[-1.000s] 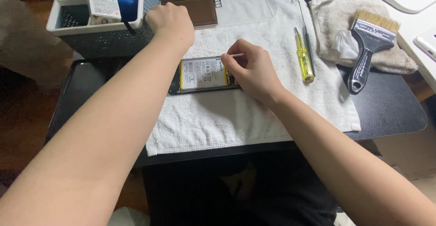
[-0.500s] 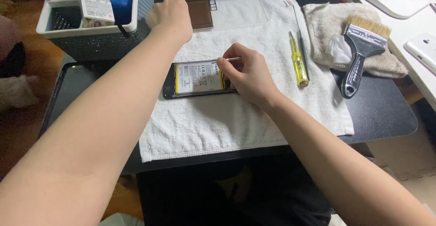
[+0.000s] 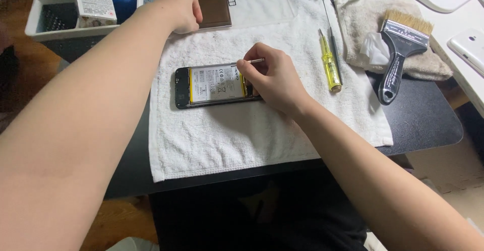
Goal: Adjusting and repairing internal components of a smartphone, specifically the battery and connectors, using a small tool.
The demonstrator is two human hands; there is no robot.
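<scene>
An opened black smartphone (image 3: 201, 85) with its back cover off and its battery exposed lies on a white towel (image 3: 242, 130). My right hand (image 3: 272, 77) rests on the phone's right end, fingers pinched on thin metal tweezers (image 3: 256, 60) whose tip sticks out above the fingers. My left hand (image 3: 181, 9) is closed into a loose fist at the towel's far left corner, beside a brown rectangular panel (image 3: 214, 10); whether it holds anything is hidden.
A yellow-handled screwdriver (image 3: 328, 64) and a thin metal rod (image 3: 330, 34) lie on the towel's right part. A black paintbrush (image 3: 398, 49) rests on a beige cloth (image 3: 363, 19). A grey basket (image 3: 50, 26) with boxes stands far left. A white phone (image 3: 469, 46) lies far right.
The view has shifted slightly, so everything sits a little lower and to the left. My right hand stays on the phone with the tweezers; my left fist stays at the towel's corner.
</scene>
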